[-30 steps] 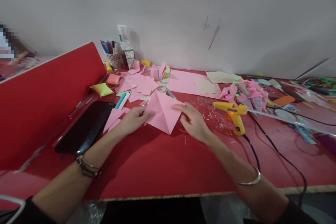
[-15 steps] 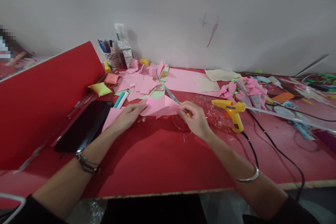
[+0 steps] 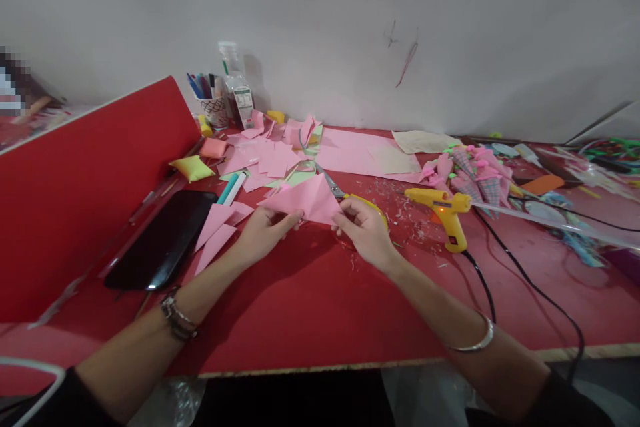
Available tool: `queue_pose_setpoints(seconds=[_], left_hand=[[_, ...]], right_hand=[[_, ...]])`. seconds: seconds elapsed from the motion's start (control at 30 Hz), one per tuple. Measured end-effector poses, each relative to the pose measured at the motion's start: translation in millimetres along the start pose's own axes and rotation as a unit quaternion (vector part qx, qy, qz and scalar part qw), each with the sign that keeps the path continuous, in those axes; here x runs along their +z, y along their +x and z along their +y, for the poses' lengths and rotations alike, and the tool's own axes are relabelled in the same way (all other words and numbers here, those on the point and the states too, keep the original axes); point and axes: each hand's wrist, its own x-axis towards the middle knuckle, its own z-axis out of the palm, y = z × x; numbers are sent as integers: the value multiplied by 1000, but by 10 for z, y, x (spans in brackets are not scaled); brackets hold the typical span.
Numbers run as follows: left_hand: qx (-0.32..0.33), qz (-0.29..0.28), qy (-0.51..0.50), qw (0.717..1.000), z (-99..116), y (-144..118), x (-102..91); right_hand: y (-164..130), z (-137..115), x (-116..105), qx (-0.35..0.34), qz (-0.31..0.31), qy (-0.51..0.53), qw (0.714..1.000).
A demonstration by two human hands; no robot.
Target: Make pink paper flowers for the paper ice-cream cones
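A creased piece of pink paper [image 3: 313,200] is held up between my hands, its top corner pointing away from me. My left hand [image 3: 267,233] pinches its lower left side between thumb and fingers. At the right corner, my right hand [image 3: 364,230] grips it the same way. Scissors with yellow handles [image 3: 373,208] lie on the table just behind my right hand, blades partly hidden by the paper. Several cut pink pieces [image 3: 217,230] rest beside my left forearm.
A yellow glue gun [image 3: 443,210] with its cord lies to the right, near a heap of pink cones [image 3: 473,177]. On the left are a black phone [image 3: 163,240], markers [image 3: 233,188] and a red panel [image 3: 100,193]. Pink scraps [image 3: 270,157] are piled behind, beside a pen cup [image 3: 214,112].
My left hand has shifted right and lower along the paper, and the sheet now shows a raised corner. More cut pink pieces are visible beside my left forearm.
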Motion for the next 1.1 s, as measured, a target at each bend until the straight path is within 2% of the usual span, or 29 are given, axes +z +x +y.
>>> queue_pose_setpoints(seconds=[0.2, 0.3, 0.43, 0.57, 0.7, 0.87, 1.1], left_hand=[[1, 33, -29, 999, -16, -26, 61], [-8, 43, -36, 998, 6, -45, 97], [-23, 51, -54, 997, 24, -64, 132], [-16, 40, -107, 993, 13, -93, 166], [-22, 6, -98, 995, 7, -117, 184], [-30, 39, -93, 994, 16, -99, 177], [-52, 40, -65, 996, 3, -98, 162]], right_hand=[[20, -1, 6, 53, 41, 145, 987], [0, -24, 27, 81, -5, 118, 990], [-23, -10, 52, 75, -53, 96, 991], [-24, 32, 74, 65, -37, 125, 989], [-41, 1, 92, 63, -12, 71, 995], [-49, -43, 86, 45, -7, 57, 997], [-41, -62, 67, 50, -16, 61, 997]])
